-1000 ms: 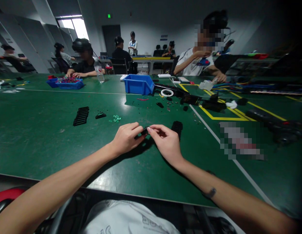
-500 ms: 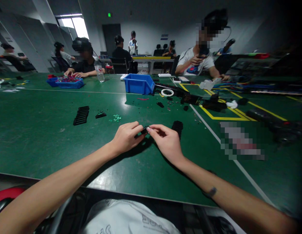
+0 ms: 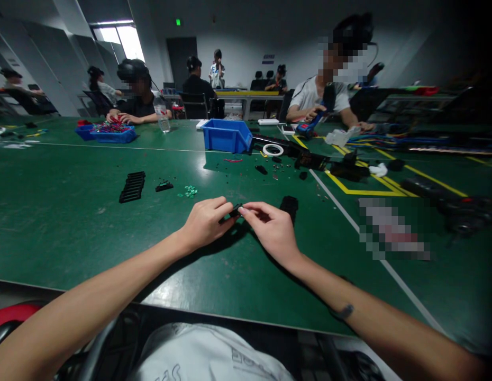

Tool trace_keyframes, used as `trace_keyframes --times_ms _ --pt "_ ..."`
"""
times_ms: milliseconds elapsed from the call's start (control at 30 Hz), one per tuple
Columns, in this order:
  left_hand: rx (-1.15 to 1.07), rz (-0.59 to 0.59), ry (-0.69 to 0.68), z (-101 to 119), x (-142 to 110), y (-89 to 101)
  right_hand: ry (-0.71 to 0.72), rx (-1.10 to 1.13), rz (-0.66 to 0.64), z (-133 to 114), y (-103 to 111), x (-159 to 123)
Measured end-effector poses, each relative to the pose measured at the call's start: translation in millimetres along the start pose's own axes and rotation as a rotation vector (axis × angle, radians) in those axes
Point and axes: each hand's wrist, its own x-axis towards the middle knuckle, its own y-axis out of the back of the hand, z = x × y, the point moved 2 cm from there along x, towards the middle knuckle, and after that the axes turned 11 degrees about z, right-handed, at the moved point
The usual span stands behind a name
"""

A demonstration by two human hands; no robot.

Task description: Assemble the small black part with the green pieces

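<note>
Between my two hands is a small black plastic part [image 3: 236,210], partly covered by fingers. My left hand [image 3: 208,219] pinches its left end, closed. At the other end, the thumb and fingertips of my right hand [image 3: 272,230] are closed on the same part. Just beyond my right hand lies a black block of parts [image 3: 289,207], its near end hidden by the hand. To the left on the table are a neat row of black strips [image 3: 132,187], a small black piece with green bits on it [image 3: 164,186] and a scatter of small green pieces [image 3: 189,191].
A blue bin [image 3: 226,136] stands across the green table [image 3: 91,227], beside a white ring [image 3: 272,150] and black equipment. Small loose bits lie before it. Opposite, one co-worker [image 3: 137,95] handles red items by blue trays [image 3: 113,135]; another holds a blue power tool [image 3: 309,127].
My hands and the black part stay almost in place. Across the table, the co-worker at the right has lowered the blue tool from near the chest toward the tabletop.
</note>
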Motion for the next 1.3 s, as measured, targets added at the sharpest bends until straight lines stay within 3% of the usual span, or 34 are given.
trace_keyframes --times_ms 967,1300 --pt "-0.034 -0.006 0.026 1.3 -0.4 -0.9 -0.082 0.053 0.034 3.2 -3.9 -4.0" --pt "-0.299 0.027 0.154 4.9 -2.7 0.7 -0.13 0.157 0.035 1.3 -7.6 -4.9"
